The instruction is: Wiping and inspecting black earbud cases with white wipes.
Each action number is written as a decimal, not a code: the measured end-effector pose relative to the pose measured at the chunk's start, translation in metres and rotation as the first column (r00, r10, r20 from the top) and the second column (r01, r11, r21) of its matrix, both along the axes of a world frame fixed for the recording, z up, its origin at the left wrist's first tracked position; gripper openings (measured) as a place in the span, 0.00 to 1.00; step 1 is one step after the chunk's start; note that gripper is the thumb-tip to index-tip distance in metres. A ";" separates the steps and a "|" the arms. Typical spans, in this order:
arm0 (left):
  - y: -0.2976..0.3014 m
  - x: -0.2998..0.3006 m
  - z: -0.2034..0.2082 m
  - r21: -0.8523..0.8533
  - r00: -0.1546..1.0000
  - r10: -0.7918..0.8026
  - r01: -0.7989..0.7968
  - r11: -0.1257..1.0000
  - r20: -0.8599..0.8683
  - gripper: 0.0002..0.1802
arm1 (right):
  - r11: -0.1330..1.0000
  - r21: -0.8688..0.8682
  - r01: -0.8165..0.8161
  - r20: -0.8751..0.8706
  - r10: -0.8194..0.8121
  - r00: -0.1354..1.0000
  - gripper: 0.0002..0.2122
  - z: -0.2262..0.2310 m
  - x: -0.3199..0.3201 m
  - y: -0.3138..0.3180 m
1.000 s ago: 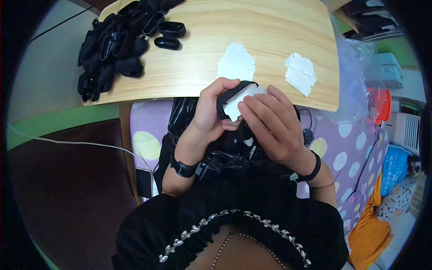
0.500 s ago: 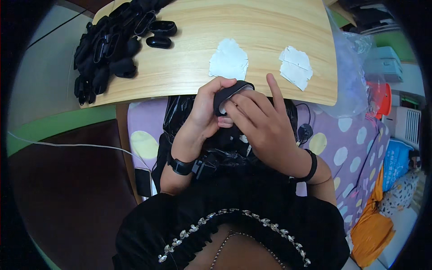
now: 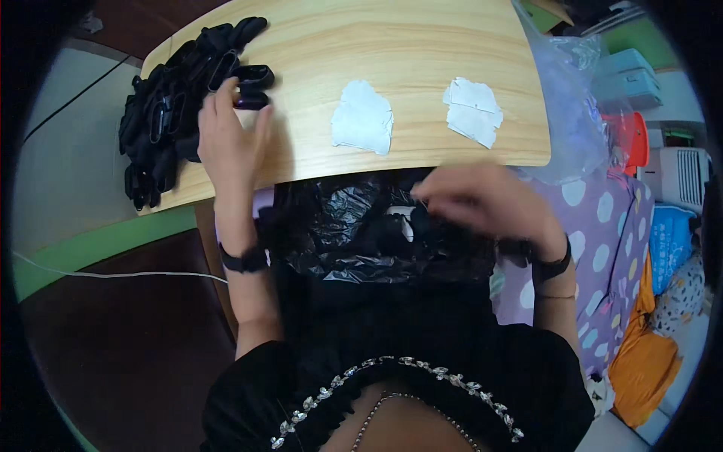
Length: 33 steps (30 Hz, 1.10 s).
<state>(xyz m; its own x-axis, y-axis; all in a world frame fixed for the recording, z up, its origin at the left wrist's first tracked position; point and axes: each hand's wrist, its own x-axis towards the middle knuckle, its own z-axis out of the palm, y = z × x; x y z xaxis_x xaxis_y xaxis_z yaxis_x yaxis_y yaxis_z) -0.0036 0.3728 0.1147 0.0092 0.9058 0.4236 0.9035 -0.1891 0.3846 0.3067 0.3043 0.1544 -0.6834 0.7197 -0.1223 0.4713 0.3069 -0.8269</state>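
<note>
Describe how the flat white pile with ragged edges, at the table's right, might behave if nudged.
The ragged-edged white pile is probably light, as it looks thin and lies flat on the pale wooden table. A line across it suggests separate pieces, so a nudge might shift them apart. Its notched edge hints it could bend or tear.

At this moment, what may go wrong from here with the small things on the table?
First, the left hand is at the crowded pile of black pieces; some lie near the edge of the wooden table and could be knocked off.

Second, the white sheets lie near the front edge and might slip if brushed.

Third, a dark piece dropped onto the black plastic below could be hard to see.
</note>
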 end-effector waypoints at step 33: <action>-0.051 0.073 0.031 -0.099 0.014 0.214 0.914 0.393 0.977 0.31 | 0.564 0.825 0.041 -0.202 0.227 0.953 0.11 0.036 -0.032 0.001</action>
